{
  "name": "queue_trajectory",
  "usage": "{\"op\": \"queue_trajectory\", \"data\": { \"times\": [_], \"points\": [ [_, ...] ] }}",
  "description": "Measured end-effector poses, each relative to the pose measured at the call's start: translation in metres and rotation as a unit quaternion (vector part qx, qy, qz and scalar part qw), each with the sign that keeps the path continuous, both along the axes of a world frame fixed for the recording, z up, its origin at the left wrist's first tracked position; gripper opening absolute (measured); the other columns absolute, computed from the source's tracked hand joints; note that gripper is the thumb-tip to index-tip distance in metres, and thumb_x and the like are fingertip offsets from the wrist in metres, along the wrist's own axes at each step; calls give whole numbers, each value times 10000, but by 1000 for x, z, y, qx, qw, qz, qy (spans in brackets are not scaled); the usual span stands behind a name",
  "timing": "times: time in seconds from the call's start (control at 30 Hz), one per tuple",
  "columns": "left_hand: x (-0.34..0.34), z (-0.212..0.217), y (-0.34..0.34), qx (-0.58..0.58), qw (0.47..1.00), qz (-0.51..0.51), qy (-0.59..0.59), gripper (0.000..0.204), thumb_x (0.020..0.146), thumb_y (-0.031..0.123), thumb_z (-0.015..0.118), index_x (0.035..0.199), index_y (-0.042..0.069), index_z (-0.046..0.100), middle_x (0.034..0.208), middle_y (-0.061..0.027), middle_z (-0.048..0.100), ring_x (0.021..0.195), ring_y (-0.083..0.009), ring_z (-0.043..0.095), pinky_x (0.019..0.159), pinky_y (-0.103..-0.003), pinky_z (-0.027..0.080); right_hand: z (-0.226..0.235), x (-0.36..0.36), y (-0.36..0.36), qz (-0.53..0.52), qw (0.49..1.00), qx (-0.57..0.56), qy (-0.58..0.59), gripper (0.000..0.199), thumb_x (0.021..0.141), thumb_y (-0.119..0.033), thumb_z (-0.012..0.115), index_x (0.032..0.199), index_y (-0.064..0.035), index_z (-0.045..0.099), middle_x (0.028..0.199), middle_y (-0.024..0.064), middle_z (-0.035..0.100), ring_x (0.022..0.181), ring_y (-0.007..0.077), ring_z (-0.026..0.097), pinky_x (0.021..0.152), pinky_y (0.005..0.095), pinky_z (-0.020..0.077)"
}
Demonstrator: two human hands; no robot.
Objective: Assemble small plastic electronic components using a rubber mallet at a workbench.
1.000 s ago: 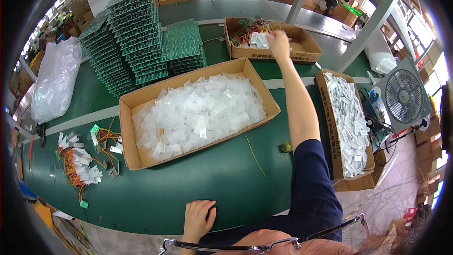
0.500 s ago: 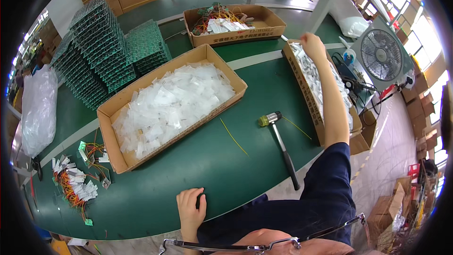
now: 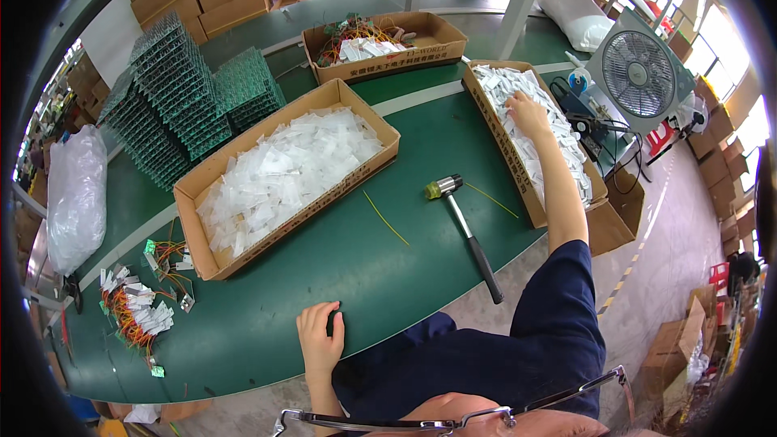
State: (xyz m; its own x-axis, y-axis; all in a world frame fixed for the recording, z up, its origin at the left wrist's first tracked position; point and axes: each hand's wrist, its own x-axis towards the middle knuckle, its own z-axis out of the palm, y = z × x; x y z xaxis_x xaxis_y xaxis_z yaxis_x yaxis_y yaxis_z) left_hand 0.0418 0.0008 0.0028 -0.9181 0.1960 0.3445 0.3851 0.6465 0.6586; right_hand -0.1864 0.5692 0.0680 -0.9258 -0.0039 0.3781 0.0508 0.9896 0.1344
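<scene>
My right hand [image 3: 528, 116] reaches into a long cardboard box [image 3: 503, 144] on the right. Its fingers are bent and slightly apart, touching the white flat pieces [image 3: 566, 154] heaped inside; no piece shows clearly gripped. My left hand [image 3: 320, 336] rests at the table's near edge, loosely curled, thumb apart from the fingers, with nothing visible in it. Between the hands a mallet [image 3: 465, 235] with a yellowish-and-black head and black grip lies on the green table [image 3: 324, 275], its handle end past the edge. A yellow wire [image 3: 385, 217] and another yellow wire [image 3: 492, 199] lie near it.
A larger cardboard box [image 3: 312, 231] holds clear plastic pieces. Stacked green circuit boards [image 3: 182, 89] stand behind it; wired white parts [image 3: 142, 307] lie at left. Another box [image 3: 437, 53] of wired parts sits at the back. A fan [image 3: 639, 73] stands beyond the right box.
My right hand has come down from above the far end of the right box into the white pieces. The whole view has shifted slightly; my left hand stays at the table edge.
</scene>
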Motion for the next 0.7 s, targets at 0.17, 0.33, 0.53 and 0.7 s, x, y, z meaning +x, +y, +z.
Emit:
{"op": "queue_trajectory", "data": {
  "times": [0.17,0.33,0.53,0.7],
  "points": [
    [-1,-1,4,3,1000,-1,-7,181,829,60,648,1010,60,648,1007,-68,660,951,-263,587,847,-369,409,28,9,-19,-16,989,-130,76,153,903,-221,631,986,-92,625,951,76,662,890,300,660,751,413,521],
    [0,2,3,6,1000,8,-7,173,834,64,650,1006,61,646,1000,-65,658,943,-259,584,839,-362,412,51,35,-120,186,914,-359,41,177,896,-205,645,964,-45,612,823,120,665,722,252,666,667,351,512],
    [-2,1,0,2,1000,9,7,168,841,83,656,1008,61,649,1006,-71,652,943,-260,589,835,-366,419,13,125,-287,476,871,-115,-45,183,766,-119,715,865,-67,569,800,51,599,689,245,610,627,361,501],
    [0,-2,2,2,1000,6,21,185,835,89,669,1018,65,653,1008,-76,652,938,-264,593,826,-366,426,-32,166,-323,451,884,-98,-75,181,787,-170,678,890,-63,575,906,45,578,866,223,594,745,342,488]
  ]
}}
